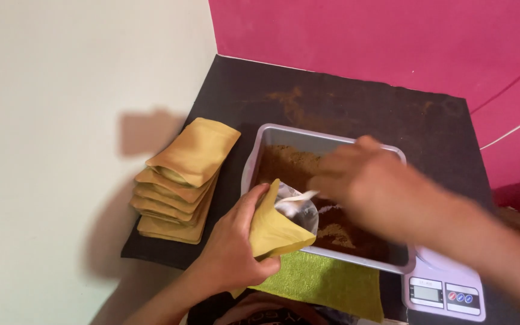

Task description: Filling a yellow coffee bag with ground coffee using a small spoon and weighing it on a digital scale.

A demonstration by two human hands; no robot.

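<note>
Pouch [275, 232], mustard-yellow with a silvery lining, is being held open and tilted over the near-left corner of a grey metal tray [266, 135] — left hand [233, 250] is wrapping it from the left, thumb along the upper flap, fingers closed around the body.

Right hand [356, 177] is blurring with motion just above the tray, closed around what looks like a small pale scoop [299, 198] whose tip is sitting at the pouch's mouth. Too smeared to tell how full the scoop is.

Tray is holding brown powder [290, 162], heaped toward the far-left corner, thinner and darker near the right.

Risks, as I am judging them:
- Mouth of the pouch is narrow and leaning; a fast tip of the scoop could be sending powder over the lip and onto the green cloth [326, 280] under the tray's near edge
- Left grip is squeezing the pouch sides; any more pressure may be closing the opening mid-pour
- Powder smears already lying on the black tabletop [356, 105] beyond the tray suggest spills are happening easily here
- Tray's right end seems to be resting on a white digital scale [446, 292]; a knock from the right forearm could be shifting it
- Stack of empty pouches [182, 186] is lying just beside the tray's left wall, within reach of stray powder
</note>
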